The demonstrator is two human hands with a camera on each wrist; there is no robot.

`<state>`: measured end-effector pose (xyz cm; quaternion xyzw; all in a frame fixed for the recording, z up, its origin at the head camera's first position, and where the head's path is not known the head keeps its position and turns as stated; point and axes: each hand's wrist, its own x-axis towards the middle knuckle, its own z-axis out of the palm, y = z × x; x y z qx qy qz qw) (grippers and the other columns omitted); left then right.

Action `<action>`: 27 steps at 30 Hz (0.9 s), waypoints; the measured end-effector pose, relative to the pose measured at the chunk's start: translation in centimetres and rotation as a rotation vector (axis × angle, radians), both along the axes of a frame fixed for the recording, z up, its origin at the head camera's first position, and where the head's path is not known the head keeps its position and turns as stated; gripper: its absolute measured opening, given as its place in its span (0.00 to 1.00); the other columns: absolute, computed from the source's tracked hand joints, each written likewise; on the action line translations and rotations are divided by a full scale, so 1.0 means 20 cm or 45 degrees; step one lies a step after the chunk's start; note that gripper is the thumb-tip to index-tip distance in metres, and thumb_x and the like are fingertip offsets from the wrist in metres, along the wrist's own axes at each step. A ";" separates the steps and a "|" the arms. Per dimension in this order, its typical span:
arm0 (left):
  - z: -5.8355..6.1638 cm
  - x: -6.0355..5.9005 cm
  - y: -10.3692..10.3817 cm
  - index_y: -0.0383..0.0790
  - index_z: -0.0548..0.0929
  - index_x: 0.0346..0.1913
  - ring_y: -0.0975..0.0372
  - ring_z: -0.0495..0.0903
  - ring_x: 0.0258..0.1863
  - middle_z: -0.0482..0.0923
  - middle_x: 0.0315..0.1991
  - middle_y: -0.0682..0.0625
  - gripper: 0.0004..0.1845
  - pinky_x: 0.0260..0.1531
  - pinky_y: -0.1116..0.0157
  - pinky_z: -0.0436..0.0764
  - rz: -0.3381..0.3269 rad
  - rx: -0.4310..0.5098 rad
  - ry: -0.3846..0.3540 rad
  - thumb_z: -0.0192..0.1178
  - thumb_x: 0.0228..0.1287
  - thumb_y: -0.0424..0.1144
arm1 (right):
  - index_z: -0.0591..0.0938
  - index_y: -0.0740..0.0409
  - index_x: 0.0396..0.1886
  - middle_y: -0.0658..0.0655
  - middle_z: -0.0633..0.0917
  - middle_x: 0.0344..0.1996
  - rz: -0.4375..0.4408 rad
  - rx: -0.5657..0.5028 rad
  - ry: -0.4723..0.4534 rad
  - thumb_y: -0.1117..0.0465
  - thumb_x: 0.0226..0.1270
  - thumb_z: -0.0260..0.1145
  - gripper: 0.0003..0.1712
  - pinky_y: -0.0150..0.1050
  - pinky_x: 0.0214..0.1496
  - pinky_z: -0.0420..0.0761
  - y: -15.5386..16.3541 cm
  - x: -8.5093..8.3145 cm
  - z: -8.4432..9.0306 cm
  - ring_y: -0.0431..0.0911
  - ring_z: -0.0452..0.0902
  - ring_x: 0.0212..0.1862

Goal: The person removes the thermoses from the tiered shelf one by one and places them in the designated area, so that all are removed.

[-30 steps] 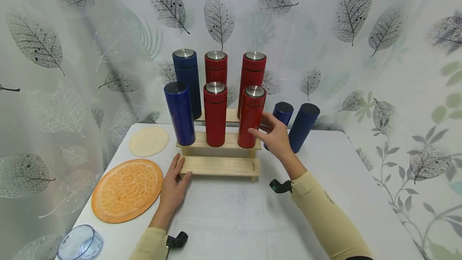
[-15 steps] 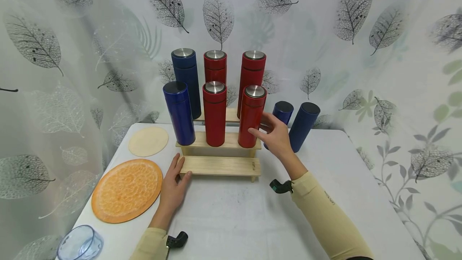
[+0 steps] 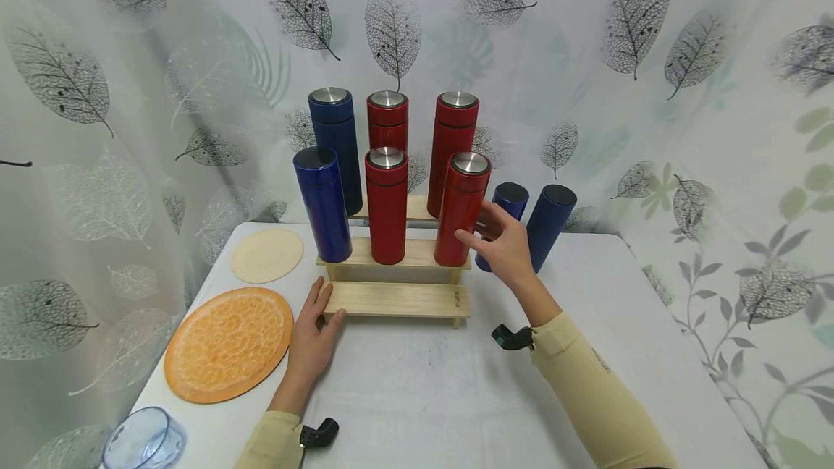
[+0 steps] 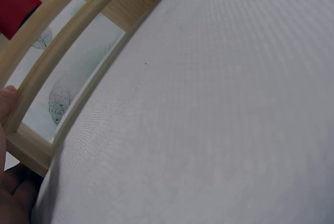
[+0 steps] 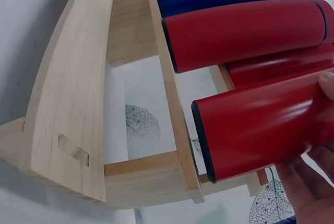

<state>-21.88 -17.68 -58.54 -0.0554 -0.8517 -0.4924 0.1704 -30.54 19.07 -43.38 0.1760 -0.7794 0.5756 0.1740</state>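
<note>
Flask, red, right end of the rack's middle step: tilted, top leaning right, base on the step edge. Right hand grips it at mid-body, fingers curled round the far side, thumb on the near side. Left hand lies flat on the worktop, fingers straight, touching the left end of the lowest step. Middle step also carries a red flask and a blue flask, both upright. Two blue flasks stand on the worktop just behind the right hand. Orange mat lies left of the left hand.
</note>
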 end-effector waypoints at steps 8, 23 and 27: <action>-0.01 0.00 0.00 0.35 0.69 0.82 0.46 0.58 0.83 0.56 0.86 0.44 0.35 0.64 0.86 0.59 0.002 -0.011 -0.004 0.68 0.79 0.39 | 0.80 0.57 0.74 0.60 0.87 0.61 -0.014 0.001 0.003 0.62 0.69 0.80 0.35 0.50 0.65 0.83 0.02 0.01 0.00 0.55 0.85 0.61; -0.01 0.00 0.00 0.35 0.69 0.82 0.45 0.58 0.83 0.56 0.86 0.44 0.34 0.65 0.85 0.58 0.001 -0.014 0.014 0.67 0.80 0.40 | 0.81 0.57 0.73 0.58 0.88 0.61 -0.030 -0.001 0.055 0.64 0.69 0.80 0.34 0.44 0.65 0.83 0.11 0.04 0.00 0.54 0.85 0.62; 0.00 0.00 0.00 0.35 0.70 0.82 0.46 0.58 0.83 0.57 0.86 0.45 0.34 0.65 0.85 0.59 0.007 -0.018 0.002 0.67 0.79 0.40 | 0.81 0.56 0.74 0.57 0.88 0.61 -0.052 0.008 0.044 0.64 0.69 0.80 0.35 0.41 0.64 0.83 0.13 0.05 0.00 0.53 0.85 0.62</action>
